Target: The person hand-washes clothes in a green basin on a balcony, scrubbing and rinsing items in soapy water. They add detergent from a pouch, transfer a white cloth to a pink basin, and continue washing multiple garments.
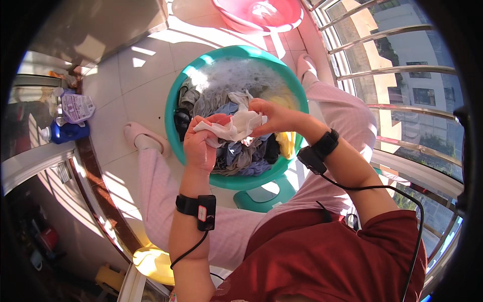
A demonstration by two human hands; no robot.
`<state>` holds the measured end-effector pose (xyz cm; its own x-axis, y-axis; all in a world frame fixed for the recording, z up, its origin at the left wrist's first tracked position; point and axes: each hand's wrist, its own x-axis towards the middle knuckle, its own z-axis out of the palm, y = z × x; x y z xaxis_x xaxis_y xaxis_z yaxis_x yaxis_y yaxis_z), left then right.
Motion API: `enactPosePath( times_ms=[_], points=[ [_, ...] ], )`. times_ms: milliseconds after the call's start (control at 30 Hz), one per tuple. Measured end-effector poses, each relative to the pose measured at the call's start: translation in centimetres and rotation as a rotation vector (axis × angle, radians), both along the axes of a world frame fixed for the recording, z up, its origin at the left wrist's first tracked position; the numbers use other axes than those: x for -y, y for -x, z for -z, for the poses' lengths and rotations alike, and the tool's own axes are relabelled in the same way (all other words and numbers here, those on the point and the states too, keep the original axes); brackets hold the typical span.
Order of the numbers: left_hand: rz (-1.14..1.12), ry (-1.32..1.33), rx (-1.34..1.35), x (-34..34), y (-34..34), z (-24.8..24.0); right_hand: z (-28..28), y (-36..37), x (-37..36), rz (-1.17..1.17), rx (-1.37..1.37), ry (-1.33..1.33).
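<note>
Stretched between my two hands is a wet white cloth (pixel 236 127), held above the green basin (pixel 172 108). My left hand (pixel 201 146) grips its left end with the fingers closed. At the other end my right hand (pixel 276 117) pinches the cloth between thumb and fingers. Whether the cloth is a small garment or a rag, I cannot tell. Below it, grey, blue and black clothes (pixel 241 158) are heaped in the basin, with a yellow garment (pixel 286 145) at the right side. Foamy, soapy water (pixel 241 73) fills the far part of the basin.
A pink basin (pixel 261 15) stands at the far side. Detergent bottles (pixel 70 132) are at the left by a door sill. A green stool (pixel 266 196) sits just before the basin, between my legs. Metal window bars (pixel 397 70) run along the right, and a yellow basin (pixel 153 264) lies lower left.
</note>
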<state>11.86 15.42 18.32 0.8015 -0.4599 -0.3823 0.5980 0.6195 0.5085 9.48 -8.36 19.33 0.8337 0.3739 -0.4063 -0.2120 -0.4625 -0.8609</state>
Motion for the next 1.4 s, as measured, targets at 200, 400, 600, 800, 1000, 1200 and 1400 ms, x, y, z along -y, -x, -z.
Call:
enactPosePath(
  times_ms=[200, 400, 600, 800, 1000, 1200, 1400],
  points=[
    [-0.134, -0.076, -0.044, 0.0, -0.6, 0.2, -1.6, 0.7, 2.7, 0.062, 0.319, -0.009],
    [-0.230, -0.168, 0.002, -0.2, -0.7, 1.0, -2.1, 0.5, 3.1, 0.330, -0.040, -0.413],
    [-0.332, -0.144, 0.020, -0.6, -0.7, 1.5, -2.8, -0.1, 3.2, 0.423, 0.085, -0.225],
    [-0.290, -0.207, 0.086, -0.8, -1.1, 0.7, -4.7, -1.1, 2.4, 0.217, 0.450, 0.140],
    [-0.300, -0.320, 0.137, -0.2, -0.9, -0.2, -3.9, -2.5, 2.7, 0.452, 0.300, -0.041],
    [-0.303, -0.502, 0.169, -0.3, -0.7, 2.0, -2.8, -3.0, 3.1, 0.297, 0.283, 0.006],
    [-0.073, -0.436, 0.061, -1.5, -1.7, 3.1, -2.9, -4.3, 1.5, 0.306, -0.250, -0.213]
  ],
)
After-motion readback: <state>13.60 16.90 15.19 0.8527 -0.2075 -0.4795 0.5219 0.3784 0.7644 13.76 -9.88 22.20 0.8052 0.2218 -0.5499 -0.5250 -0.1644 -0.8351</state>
